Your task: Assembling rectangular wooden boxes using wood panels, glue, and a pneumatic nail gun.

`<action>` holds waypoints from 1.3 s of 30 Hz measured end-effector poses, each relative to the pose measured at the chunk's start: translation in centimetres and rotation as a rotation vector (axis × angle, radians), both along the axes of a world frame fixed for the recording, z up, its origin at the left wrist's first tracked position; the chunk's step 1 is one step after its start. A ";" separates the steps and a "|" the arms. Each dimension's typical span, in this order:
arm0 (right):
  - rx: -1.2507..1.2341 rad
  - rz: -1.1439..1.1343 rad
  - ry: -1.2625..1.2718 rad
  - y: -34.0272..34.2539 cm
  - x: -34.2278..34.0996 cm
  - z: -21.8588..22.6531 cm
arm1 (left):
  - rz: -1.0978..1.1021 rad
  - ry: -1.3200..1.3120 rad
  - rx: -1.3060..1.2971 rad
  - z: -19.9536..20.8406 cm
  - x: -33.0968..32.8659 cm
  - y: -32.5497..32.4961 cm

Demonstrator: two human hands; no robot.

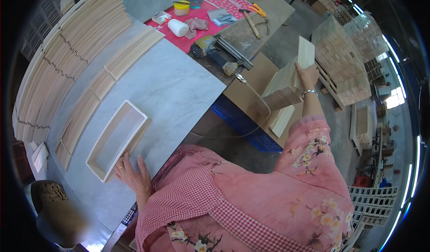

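Observation:
A long, narrow wooden box (139,134) lies on the pale marbled tabletop (179,86); I cannot tell whether it has a bottom. My left hand (133,175) rests by its near side, fingers stretched out and touching the wall, thumb apart. Out to the right, my right hand (308,76) is closed around a pale wooden board (306,50), tilted up over the cardboard box (262,75). Just below that hand, more wooden pieces (282,100) stand in the cardboard box.
Bundled wooden strips (76,59) are stacked along the table's far left. A nail gun (224,55) with an air hose (246,136) lies at the side table's edge, near a hammer (251,23). A blue crate (264,142) stands under the cardboard. Another person (62,211) is at lower left.

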State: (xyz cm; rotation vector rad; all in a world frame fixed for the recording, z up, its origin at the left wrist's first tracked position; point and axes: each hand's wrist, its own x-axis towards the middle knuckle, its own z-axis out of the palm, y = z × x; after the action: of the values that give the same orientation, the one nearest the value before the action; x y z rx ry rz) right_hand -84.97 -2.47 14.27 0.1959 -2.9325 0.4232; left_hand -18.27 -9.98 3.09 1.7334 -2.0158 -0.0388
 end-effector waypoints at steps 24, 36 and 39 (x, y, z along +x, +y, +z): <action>0.008 2.160 -0.920 -16.4 45.5 7.2 | 0.008 1.903 0.461 9.6 5.8 -3.0; -0.045 2.006 -0.767 -17.4 44.8 5.2 | 0.191 1.946 0.414 9.0 3.6 -2.3; -0.077 2.020 -0.747 -17.3 44.6 5.0 | 0.140 1.940 0.419 8.8 3.8 -2.0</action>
State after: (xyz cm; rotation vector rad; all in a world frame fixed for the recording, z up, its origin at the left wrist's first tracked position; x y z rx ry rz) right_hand -40.40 -19.78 19.28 3.3625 -1.8280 0.7987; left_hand -14.46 -11.96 11.93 0.9630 -0.3807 -1.4739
